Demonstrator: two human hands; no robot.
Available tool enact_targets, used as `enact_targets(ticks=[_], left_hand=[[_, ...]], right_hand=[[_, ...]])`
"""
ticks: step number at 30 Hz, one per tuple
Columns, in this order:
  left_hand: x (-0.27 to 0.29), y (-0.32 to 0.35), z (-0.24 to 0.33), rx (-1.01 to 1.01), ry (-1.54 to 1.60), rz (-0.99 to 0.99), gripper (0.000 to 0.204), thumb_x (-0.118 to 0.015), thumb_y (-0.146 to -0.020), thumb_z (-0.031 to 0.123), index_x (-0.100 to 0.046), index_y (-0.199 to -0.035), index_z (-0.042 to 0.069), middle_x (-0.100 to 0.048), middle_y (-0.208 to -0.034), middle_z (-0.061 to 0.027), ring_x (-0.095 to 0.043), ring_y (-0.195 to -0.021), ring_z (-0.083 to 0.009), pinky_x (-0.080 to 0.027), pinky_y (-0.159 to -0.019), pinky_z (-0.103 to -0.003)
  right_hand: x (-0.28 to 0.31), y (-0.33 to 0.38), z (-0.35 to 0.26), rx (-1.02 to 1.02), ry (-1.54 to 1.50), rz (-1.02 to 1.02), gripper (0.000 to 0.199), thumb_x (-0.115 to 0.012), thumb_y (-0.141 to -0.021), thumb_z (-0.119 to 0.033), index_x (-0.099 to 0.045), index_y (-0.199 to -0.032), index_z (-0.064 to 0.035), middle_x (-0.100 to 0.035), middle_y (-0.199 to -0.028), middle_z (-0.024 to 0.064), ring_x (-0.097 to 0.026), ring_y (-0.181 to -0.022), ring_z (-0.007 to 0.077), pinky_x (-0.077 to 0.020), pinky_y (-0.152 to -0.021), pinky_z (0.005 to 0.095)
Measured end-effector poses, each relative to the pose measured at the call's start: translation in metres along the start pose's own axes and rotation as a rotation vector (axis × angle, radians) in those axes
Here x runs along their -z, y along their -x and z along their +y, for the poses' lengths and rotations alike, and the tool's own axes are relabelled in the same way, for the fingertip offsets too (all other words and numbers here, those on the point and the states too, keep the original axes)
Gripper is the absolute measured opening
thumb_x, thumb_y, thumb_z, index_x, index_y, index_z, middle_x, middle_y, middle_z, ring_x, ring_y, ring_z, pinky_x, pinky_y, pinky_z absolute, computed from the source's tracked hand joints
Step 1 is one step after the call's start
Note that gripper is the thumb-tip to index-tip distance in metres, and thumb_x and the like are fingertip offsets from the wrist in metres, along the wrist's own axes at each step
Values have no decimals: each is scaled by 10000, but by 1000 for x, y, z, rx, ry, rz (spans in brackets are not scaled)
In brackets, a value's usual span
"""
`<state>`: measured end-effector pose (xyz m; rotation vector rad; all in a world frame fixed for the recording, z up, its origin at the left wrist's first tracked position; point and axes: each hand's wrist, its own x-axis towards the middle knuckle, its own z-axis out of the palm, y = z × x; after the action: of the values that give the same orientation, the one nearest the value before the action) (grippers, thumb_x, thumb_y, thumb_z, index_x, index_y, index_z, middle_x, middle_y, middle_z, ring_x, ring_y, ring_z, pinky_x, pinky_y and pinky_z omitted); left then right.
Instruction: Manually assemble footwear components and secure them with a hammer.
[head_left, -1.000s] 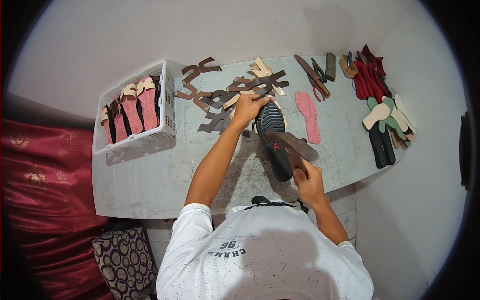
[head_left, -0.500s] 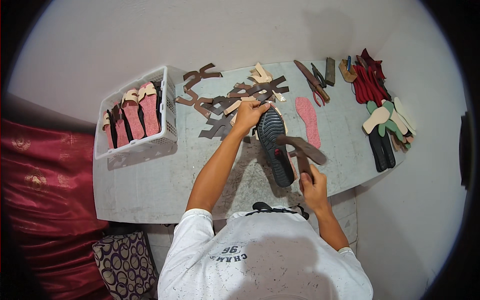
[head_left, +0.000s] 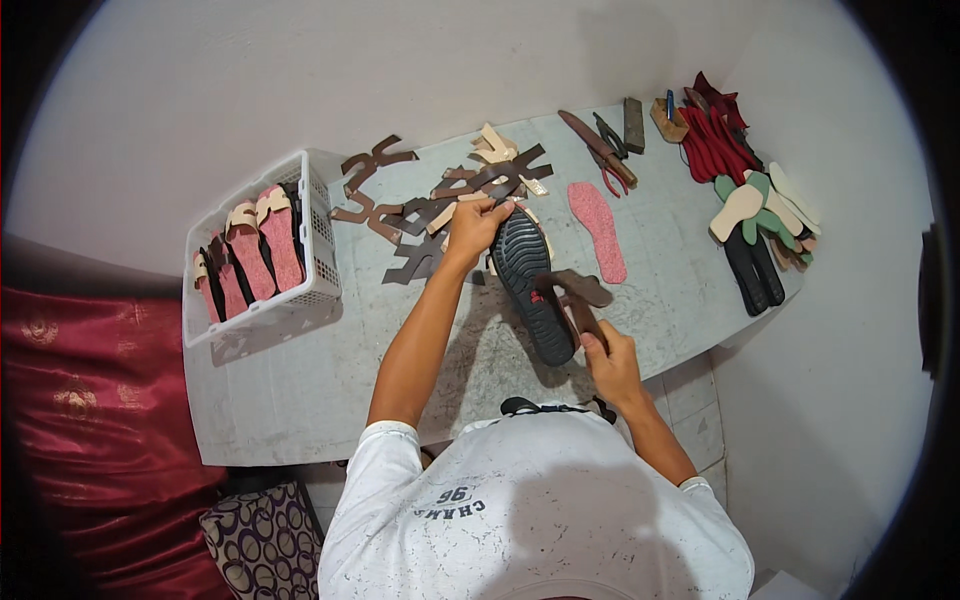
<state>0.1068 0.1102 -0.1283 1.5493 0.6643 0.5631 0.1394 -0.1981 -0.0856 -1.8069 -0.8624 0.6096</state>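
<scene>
My left hand (head_left: pixel 474 232) pinches the far end of a sandal (head_left: pixel 527 265), whose black ridged sole faces up toward me. A hammer (head_left: pixel 578 290) is gripped by its short handle in my right hand (head_left: pixel 612 362). Its dark, curved head overlaps the right edge of the sole in view; whether it touches the sole I cannot tell. Some beige upper material shows along the sandal's far right edge. Right of the sandal a loose pink insole (head_left: pixel 597 230) lies on the table. Beyond my left hand is a pile of brown and beige strap pieces (head_left: pixel 495 175).
A white plastic basket (head_left: pixel 325 245) of sandals stands on the table (head_left: pixel 290 400) at left. At the far right lie a knife (head_left: pixel 585 135), pliers (head_left: pixel 612 178), a dark block (head_left: pixel 633 125), red pieces (head_left: pixel 715 140), and pale, green and black sole pieces (head_left: pixel 745 215). Walls border the back and right.
The whole scene has shifted slightly as my head turned. My left hand still holds the sandal, and the hammer head has tilted a little over the sole.
</scene>
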Motion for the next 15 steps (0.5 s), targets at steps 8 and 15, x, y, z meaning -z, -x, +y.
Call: enact_targets(ticks=[8,15], left_hand=[[-3,-3,12,-19,8,28,189,-693,-835,169,-729,-859,-15,-616,-634,0,-483,-549,-55,-364,-493,-248],[0,1,30,-45,-71,36,205,-688,-836,195,-740,-881,2,-651,-670,-26,-511,-568,-67,-405,-523,-250]], right_hand=[[-11,8,5,228,9,36,240,-566,-906,-177,-536,-942,58,-613,-665,167,-624,-589,307,-444,-550,394],[7,0,-10,33,81,-34,304,-614,-901,-249,-533,-803,28,-516,-561,166,-513,-474,275,-395,-487,361]])
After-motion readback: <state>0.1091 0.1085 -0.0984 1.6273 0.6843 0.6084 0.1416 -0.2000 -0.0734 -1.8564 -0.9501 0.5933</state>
